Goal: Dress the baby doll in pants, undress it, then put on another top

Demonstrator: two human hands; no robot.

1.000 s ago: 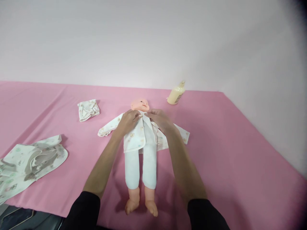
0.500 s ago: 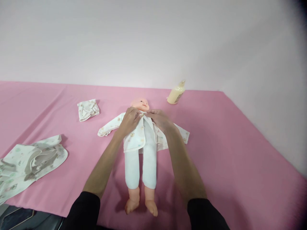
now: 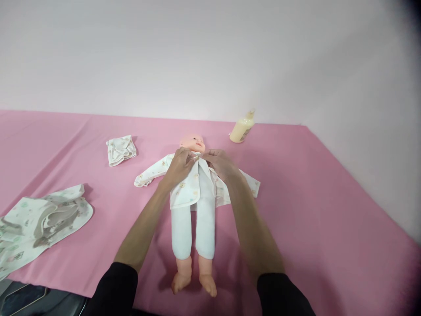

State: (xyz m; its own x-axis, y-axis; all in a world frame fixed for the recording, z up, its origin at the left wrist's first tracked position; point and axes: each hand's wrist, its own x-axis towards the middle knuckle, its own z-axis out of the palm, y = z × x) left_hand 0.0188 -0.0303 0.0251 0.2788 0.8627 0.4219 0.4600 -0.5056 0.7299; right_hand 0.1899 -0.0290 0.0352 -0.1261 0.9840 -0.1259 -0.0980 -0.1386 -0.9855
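Note:
A baby doll (image 3: 205, 232) lies on its back, feet toward me, its head turned to the right. It wears a white patterned jacket (image 3: 184, 193), whose front hangs apart below the neck over the doll's white-covered body and legs. At the collar, my left hand (image 3: 180, 164) pinches one front edge of the jacket. My right hand (image 3: 219, 163) grips the other edge just beside it, the fingertips of both hands nearly meeting. Small fastenings run down the left-hand edge. The exact spot between my fingertips is partly hidden.
The doll lies on a pink cloth (image 3: 329, 219) against a pale wall. A pump bottle (image 3: 241, 129) of yellowish liquid stands behind to the right. A folded patterned cloth (image 3: 121, 150) and a crumpled printed garment (image 3: 49, 219) lie left. A dark phone-like object (image 3: 23, 300) is at lower left.
Little differs. Both hands stay at the jacket's collar, with only a slight shift of the fingers; the doll's head sits a touch farther right in view.

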